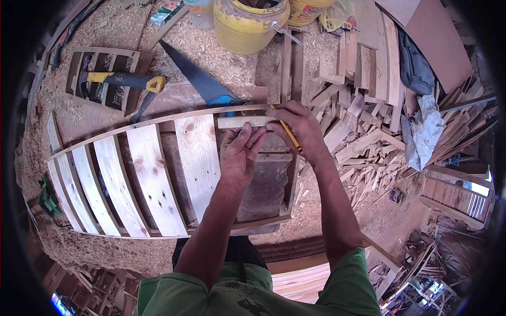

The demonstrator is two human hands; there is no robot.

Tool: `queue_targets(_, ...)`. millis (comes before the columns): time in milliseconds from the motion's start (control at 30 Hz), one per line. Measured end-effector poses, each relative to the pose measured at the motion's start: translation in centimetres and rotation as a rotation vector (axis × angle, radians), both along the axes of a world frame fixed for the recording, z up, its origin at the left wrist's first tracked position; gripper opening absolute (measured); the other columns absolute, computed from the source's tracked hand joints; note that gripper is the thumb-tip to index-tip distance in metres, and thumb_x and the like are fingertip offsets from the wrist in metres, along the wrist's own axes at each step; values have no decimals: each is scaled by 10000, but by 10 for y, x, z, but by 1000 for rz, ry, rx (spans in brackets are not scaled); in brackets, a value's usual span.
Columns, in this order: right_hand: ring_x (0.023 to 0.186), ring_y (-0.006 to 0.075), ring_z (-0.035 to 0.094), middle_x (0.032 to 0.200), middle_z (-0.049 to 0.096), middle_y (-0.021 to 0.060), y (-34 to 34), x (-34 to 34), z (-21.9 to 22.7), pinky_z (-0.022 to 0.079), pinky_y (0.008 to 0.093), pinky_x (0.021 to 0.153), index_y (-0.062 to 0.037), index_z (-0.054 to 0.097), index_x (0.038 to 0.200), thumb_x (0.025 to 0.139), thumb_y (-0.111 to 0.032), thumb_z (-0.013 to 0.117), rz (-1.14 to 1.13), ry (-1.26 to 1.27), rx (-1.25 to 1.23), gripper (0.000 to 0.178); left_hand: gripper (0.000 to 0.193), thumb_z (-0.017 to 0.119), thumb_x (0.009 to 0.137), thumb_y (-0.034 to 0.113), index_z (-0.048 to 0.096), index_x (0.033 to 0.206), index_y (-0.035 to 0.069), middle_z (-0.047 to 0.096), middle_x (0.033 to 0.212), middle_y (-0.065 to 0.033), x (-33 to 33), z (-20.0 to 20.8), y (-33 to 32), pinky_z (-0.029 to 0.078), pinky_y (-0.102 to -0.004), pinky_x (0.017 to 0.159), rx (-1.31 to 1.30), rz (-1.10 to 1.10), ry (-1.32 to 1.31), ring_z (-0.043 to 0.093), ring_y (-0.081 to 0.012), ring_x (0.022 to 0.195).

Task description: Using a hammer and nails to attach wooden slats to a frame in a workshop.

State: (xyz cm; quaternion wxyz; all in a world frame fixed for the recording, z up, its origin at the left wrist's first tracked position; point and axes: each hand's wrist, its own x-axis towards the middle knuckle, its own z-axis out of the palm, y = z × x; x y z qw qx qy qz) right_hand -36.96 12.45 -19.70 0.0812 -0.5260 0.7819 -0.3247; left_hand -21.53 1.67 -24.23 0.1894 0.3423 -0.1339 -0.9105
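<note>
My left hand (242, 150) has its thumb and fingers closed on a short, narrow wood strip (232, 122). The strip lies along the inside of the far rail of a slatted wooden frame (153, 179). Pale, knotty slats cross the left part of that frame. At the strip's right end, my right hand (299, 126) grips a yellow pencil (289, 135), its fingertips at the strip and the rail. A grey, worn surface (263, 184) shows through the unslatted right part of the frame.
Beyond the frame lie a handsaw (197, 79) with a blue handle and a yellow-and-grey-handled tool (124, 80) on a small wooden crate (79, 60). A yellow bucket (245, 29) stands at the far side. Offcuts (363, 137) pile up at the right, beside a crumpled whitish sack (423, 134).
</note>
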Motion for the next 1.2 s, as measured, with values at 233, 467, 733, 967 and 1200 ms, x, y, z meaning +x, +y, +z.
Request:
queue_targets(233, 885, 372, 682, 995, 706, 149, -40, 24, -2, 563, 425, 821, -72, 728, 1093, 837, -23, 696, -210, -165, -219, 262, 160, 658, 1026, 163, 585, 1131, 67, 709, 1149, -127, -8, 1, -9, 582, -410, 1031, -15, 25, -126, 707, -248, 1105)
queue_targets(467, 979, 171, 721, 1007, 738, 98, -65, 24, -15, 570, 335, 823, -33, 691, 1086, 924, -58, 693, -238, -659, -246, 164, 132, 650, 1029, 141, 572, 1103, 63, 701, 1144, -129, -15, 1, -9, 581, -420, 1040, -37, 68, -62, 696, -257, 1133)
queue_targets(733, 953, 192, 714, 1005, 725, 87, -61, 17, -27, 554, 328, 861, -21, 690, 1017, 947, -91, 679, -166, -697, -188, 99, 298, 669, 1029, 205, 556, 1235, 20, 682, 1176, -173, -16, -3, -16, 595, -410, 1007, -55, 43, -114, 707, -287, 1104)
queue_targets(967, 980, 213, 676, 1008, 697, 90, -59, 12, -35, 529, 350, 898, -26, 706, 1021, 941, -115, 684, -173, -719, -106, 122, 513, 508, 1099, 392, 476, 1238, -101, 636, 1213, -303, -20, 12, -26, 579, -464, 1044, 31, 41, -233, 669, -370, 1173)
queue_targets(1200, 995, 231, 692, 1026, 710, 106, -63, 8, -26, 533, 359, 909, -35, 757, 1034, 935, -169, 724, -198, -782, 0, 170, 562, 443, 1116, 412, 440, 1333, -106, 642, 1175, -292, -26, 13, -36, 653, -427, 911, 69, 53, -330, 709, -375, 1085)
